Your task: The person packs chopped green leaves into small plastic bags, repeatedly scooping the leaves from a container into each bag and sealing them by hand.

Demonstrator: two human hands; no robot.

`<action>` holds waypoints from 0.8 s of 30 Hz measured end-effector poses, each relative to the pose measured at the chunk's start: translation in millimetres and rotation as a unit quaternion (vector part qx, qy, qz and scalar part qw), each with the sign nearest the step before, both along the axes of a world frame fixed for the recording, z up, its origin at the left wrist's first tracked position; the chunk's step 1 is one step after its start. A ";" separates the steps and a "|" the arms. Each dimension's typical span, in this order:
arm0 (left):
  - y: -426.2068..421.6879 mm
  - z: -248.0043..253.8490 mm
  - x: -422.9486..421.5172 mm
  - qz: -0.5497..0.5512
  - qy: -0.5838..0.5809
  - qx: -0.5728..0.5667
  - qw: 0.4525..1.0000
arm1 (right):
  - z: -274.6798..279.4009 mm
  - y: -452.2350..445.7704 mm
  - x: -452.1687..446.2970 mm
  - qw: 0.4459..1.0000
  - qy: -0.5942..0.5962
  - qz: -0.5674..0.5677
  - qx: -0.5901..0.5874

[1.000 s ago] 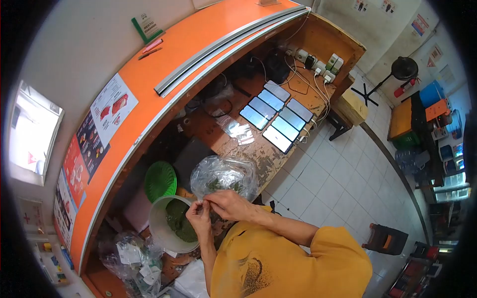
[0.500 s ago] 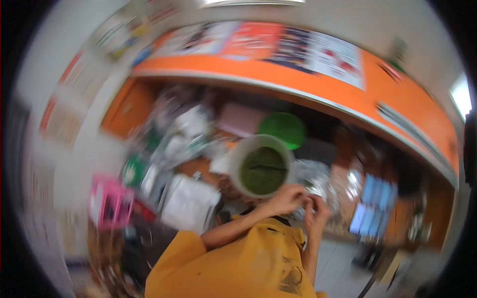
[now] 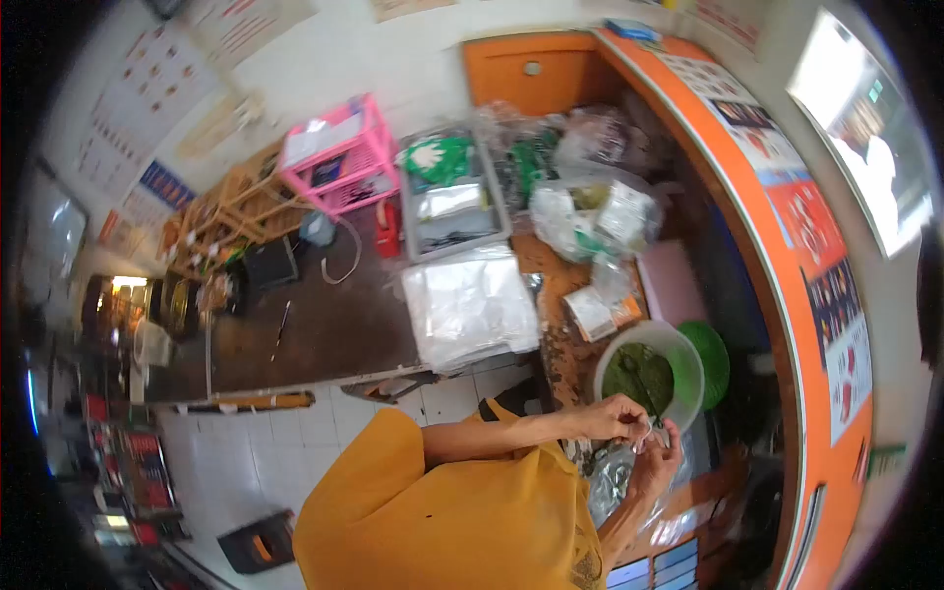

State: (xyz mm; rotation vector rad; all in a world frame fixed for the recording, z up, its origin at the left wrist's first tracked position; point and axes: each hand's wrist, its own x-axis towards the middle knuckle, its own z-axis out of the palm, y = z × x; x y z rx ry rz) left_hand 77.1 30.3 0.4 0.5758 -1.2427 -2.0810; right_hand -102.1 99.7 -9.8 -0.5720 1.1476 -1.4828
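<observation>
My left hand (image 3: 612, 418) and my right hand (image 3: 657, 464) are close together, fingertips pinched on what looks like thin clear plastic (image 3: 646, 438); its full shape cannot be made out. Just beyond them stands a white tub (image 3: 694, 379) holding a thick green mixture (image 3: 667, 376). A dark-handled utensil (image 3: 644, 383) lies in the mixture, its working end partly sunk. Against the tub's far side is a round green lid or basket (image 3: 716, 364). Crumpled clear plastic bags (image 3: 612, 484) lie below my hands.
On the counter are a stack of clear plastic bags (image 3: 470, 307), a grey tray (image 3: 458, 236), a pink basket (image 3: 339, 162), filled plastic bags (image 3: 595, 216) and a small box (image 3: 590, 313). An orange shelf (image 3: 728, 177) overhangs the right side. A dark table (image 3: 344, 324) extends left.
My view has turned left, so the dark table and floor show, and the tub and hands sit further right. Both hands stay pinched together near the tub.
</observation>
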 end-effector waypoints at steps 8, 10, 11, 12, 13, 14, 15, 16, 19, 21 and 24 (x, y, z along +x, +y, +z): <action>-14.2 2.2 26.1 0.261 -0.323 -0.365 0.834 | 36.8 -55.7 35.8 0.802 0.579 0.075 -0.130; -18.4 11.1 37.7 0.280 -0.284 -0.334 0.854 | 19.9 -67.9 39.3 0.892 0.417 0.135 -0.109; -21.0 15.4 45.3 0.285 -0.264 -0.320 0.864 | 10.5 -72.2 35.6 0.925 0.330 0.161 -0.093; -24.1 18.3 56.3 0.321 -0.244 -0.319 0.857 | 6.2 -75.7 27.3 0.919 0.354 0.159 -0.076; -29.7 18.7 63.3 0.374 -0.201 -0.305 0.853 | 18.7 -77.6 34.3 0.925 0.336 0.158 -0.080; -35.3 18.3 69.0 0.425 -0.157 -0.289 0.844 | 35.4 -76.9 37.0 0.932 0.317 0.158 -0.082; -37.9 16.0 74.8 0.473 -0.113 -0.272 0.830 | 55.5 -75.0 44.7 0.938 0.297 0.157 -0.085; -31.9 11.7 78.0 0.416 -0.076 -0.178 0.889 | 70.7 -71.1 55.6 0.949 0.269 0.155 -0.062; -21.7 7.4 99.2 0.248 -0.059 -0.131 0.958 | 61.5 -72.0 54.9 0.919 0.280 0.258 -0.099; 0.9 5.5 108.6 0.323 -0.112 -0.095 0.935 | 54.9 -66.8 71.9 0.929 0.260 0.252 -0.073; 39.5 -6.8 130.4 0.437 -0.207 -0.124 0.867 | 48.7 -61.2 114.3 0.942 0.229 0.242 -0.050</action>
